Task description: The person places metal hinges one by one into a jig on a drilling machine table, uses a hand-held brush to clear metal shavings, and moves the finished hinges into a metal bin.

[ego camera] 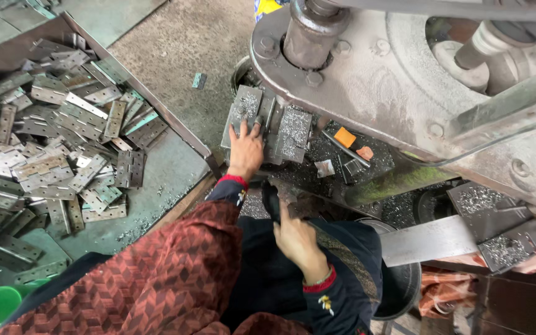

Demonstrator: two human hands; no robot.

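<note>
Our left hand (245, 149) lay flat on a grey metal plate (246, 111), and that plate sat on the bed of the big machine (367, 74), right below its thick round post (311, 28). The fingers (238, 128) were spread out and pressed down on the plate; they were not curled around it. Just beside that plate was a second plate (293, 131), and both were sprinkled with tiny shiny metal bits.

Our right hand (298, 239) was lower down, near our lap, well apart from the left one. One finger pointed up and touched a dark metal part (280, 193) at the front edge of the machine. The other fingers were bent in loosely, and we could not tell if they held anything.

To the right of the plates lay a small orange block (344, 137) and a thin metal rod (346, 149), close together. Farther right, a long flat steel strip (429, 239) stuck out toward us, over a dark round bucket (398, 285).

On our left side sat a wide tray (175, 121) heaped with grey metal hinges (57, 136), piled every which way. One little hinge (200, 80) lay alone on the floor, near the tray.

We wore dark sleeves with red cuffs (234, 180) and a red patterned cloth (156, 279) over our lap.
</note>
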